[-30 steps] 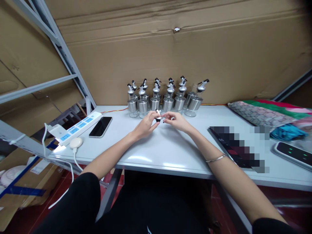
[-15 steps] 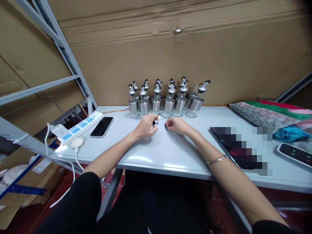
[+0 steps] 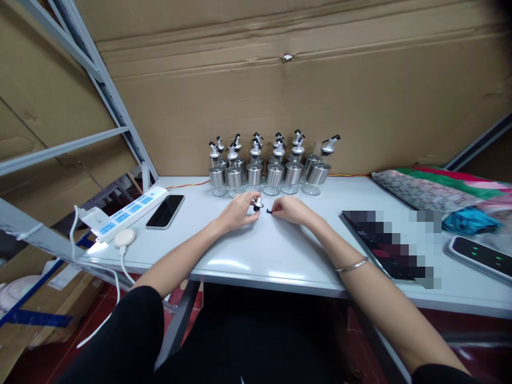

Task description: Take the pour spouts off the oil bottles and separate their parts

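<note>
My left hand (image 3: 240, 211) is closed on a silver pour spout (image 3: 258, 204) with a ribbed black stopper at its lower end. Between the fingertips of my right hand (image 3: 291, 209) is a small black lever (image 3: 269, 212), its thin end pointing left toward the spout. A narrow gap separates the two parts. Just behind my hands stand several glass bottles (image 3: 254, 175) with steel sleeves, most topped with silver spouts and black levers. At the right of the group, one bottle (image 3: 318, 174) has its spout tilted to the right.
A phone (image 3: 165, 212) and a white power strip (image 3: 134, 212) lie on the left of the white table (image 3: 240, 253). A round white charger (image 3: 125, 238) is near the left edge. On the right are a dark, partly blurred tablet-like object (image 3: 380, 245), colourful bags (image 3: 444, 197) and a device with green lights (image 3: 484, 256).
The spout in my left hand has turned more upright, showing its black stopper below. My right hand has turned slightly, and the black lever now sticks out from its fingertips.
</note>
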Tool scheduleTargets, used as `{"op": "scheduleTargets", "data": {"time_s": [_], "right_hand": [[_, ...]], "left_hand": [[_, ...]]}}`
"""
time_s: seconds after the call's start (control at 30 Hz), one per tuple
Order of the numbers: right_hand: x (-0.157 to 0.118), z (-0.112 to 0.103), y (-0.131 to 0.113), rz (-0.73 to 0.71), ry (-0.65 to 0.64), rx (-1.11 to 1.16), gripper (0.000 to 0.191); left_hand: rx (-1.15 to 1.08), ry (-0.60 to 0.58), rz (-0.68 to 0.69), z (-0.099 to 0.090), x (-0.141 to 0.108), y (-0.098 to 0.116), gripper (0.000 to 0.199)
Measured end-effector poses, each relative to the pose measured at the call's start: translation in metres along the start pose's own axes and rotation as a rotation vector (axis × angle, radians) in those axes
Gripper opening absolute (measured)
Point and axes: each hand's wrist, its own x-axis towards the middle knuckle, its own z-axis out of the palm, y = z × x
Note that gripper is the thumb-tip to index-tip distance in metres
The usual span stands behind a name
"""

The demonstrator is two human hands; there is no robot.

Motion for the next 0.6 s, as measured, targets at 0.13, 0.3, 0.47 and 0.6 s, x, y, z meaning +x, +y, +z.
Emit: {"op": "scheduleTargets", "data": {"time_s": [0.13,0.3,0.47,0.6], "right_hand": [[0.001,0.0,0.0,-0.011,0.04,-0.005,0.008],[0.004,-0.001,-0.001,-0.01,0.195,0.22,0.005],[0.006,-0.004,-0.006,0.014,0.372,0.677,0.01],[0.002,-0.009,-0.017,0.009,0.445,1.122,0.03]], "left_hand": [[-0.054,0.002,-0.009,0.005,-0.002,-0.004,0.071],[-0.1,0.004,-0.022,0.007,-0.002,-0.004,0.081],[-0.136,0.02,-0.036,0.007,-0.001,-0.004,0.083],[-0.212,0.055,-0.038,0.007,-0.001,-0.003,0.084]]}}
